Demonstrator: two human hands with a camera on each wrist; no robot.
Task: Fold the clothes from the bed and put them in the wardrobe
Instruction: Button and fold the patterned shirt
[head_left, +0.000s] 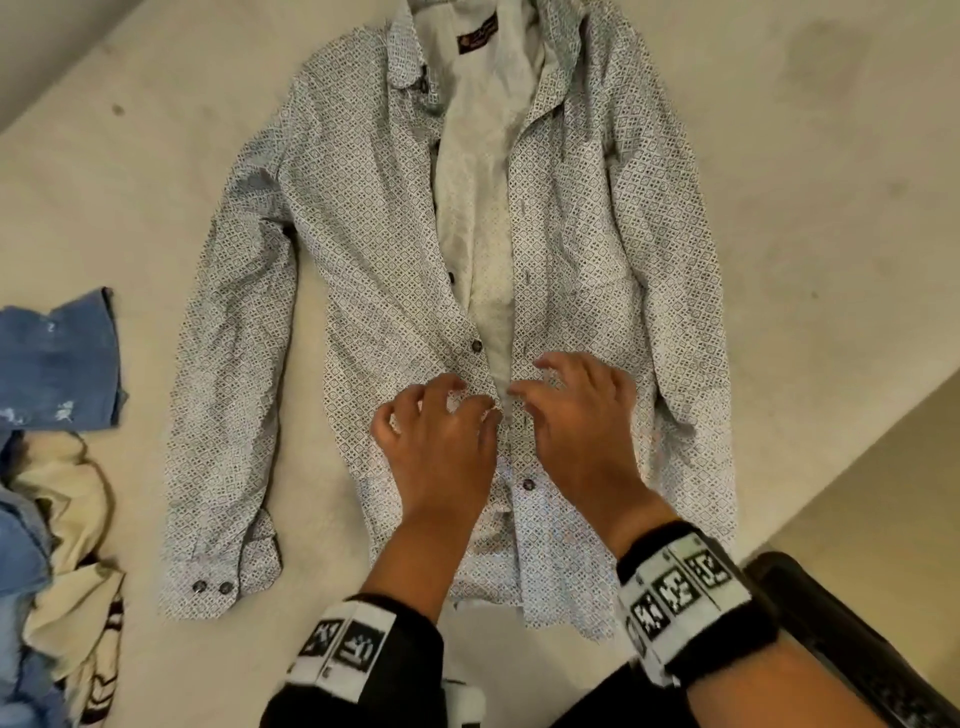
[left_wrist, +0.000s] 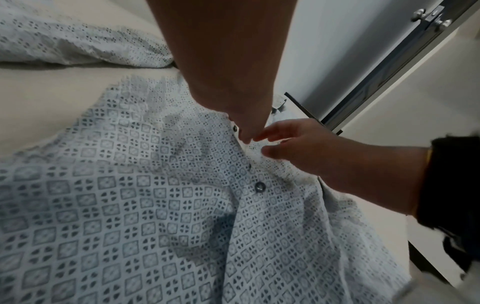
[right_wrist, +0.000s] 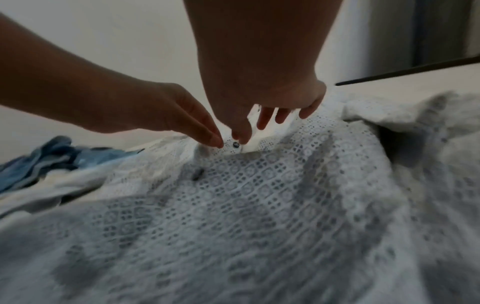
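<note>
A white shirt (head_left: 363, 218) with a small dark diamond print lies face up on the cream bed (head_left: 156, 156), collar far from me, its front partly open. My left hand (head_left: 485, 413) and right hand (head_left: 519, 391) meet at the shirt's front opening, below the middle. In the right wrist view my left hand (right_wrist: 217, 143) pinches the button edge beside a dark button (right_wrist: 235, 144). There my right hand (right_wrist: 241, 138) pinches the facing edge with thumb and forefinger, the other fingers spread. The left wrist view shows both hands, left (left_wrist: 245, 138) and right (left_wrist: 262, 144), fingertip to fingertip on the shirt (left_wrist: 130, 205).
Blue jeans (head_left: 57, 358) and a cream garment with dark stripes (head_left: 67, 519) lie heaped at the bed's left side. The bed's edge runs diagonally at the right, with floor (head_left: 883, 493) beyond and a dark object (head_left: 831, 639) near me. White cupboard doors with knobs (left_wrist: 431, 16) stand past the bed.
</note>
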